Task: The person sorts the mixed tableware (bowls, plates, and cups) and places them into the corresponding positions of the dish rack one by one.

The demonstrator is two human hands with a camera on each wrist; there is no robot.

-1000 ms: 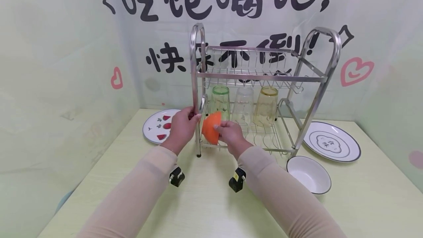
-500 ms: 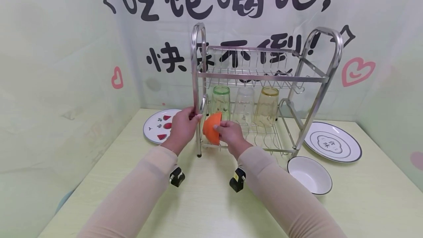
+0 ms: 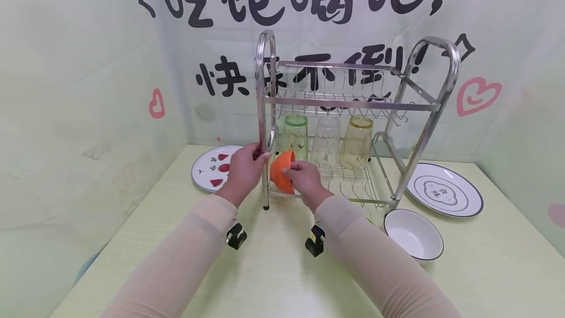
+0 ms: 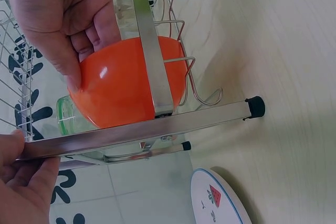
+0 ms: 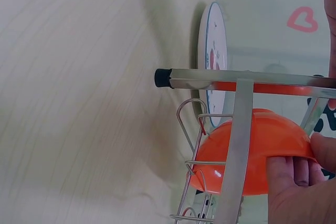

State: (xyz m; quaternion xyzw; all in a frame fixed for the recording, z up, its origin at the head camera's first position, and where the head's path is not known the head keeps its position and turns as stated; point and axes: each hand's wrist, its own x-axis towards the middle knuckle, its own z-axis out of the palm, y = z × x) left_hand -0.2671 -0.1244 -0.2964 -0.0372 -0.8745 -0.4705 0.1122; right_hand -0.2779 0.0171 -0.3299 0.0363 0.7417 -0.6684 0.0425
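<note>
Three glasses, green [image 3: 295, 136], clear [image 3: 325, 142] and yellow [image 3: 357, 139], stand in the lower tier of the rack [image 3: 348, 105] in the head view; judged complete. The orange bowl [image 3: 280, 173] is tilted on its side at that tier's left end. The right grip [image 3: 304, 179] pinches its rim; the left grip [image 3: 244, 168] is closed around the left upright [image 3: 260, 121]. Seating appears under way, release not yet done. The fruit plate [image 3: 206, 167], lettered plate [image 3: 469, 195] and white bowl [image 3: 415, 234] lie outside the rack on the tabletop [image 3: 273, 269], apparently outstanding. The left grip partly covers the fruit plate; a green sliver [image 3: 370, 220] beside the right sleeve [image 3: 366, 254] is unidentifiable.

Left wrist view: the right thumb is outside the orange bowl, fingers curled inside. A rail [image 4: 152, 61] crosses the bowl. The left grip and fruit plate are cut off.

Right wrist view: the orange bowl lies behind the same rail, by the wire loops [image 5: 191, 114]. Whether the wires bear its weight cannot be determined. Only a strip of the left grip shows.
</note>
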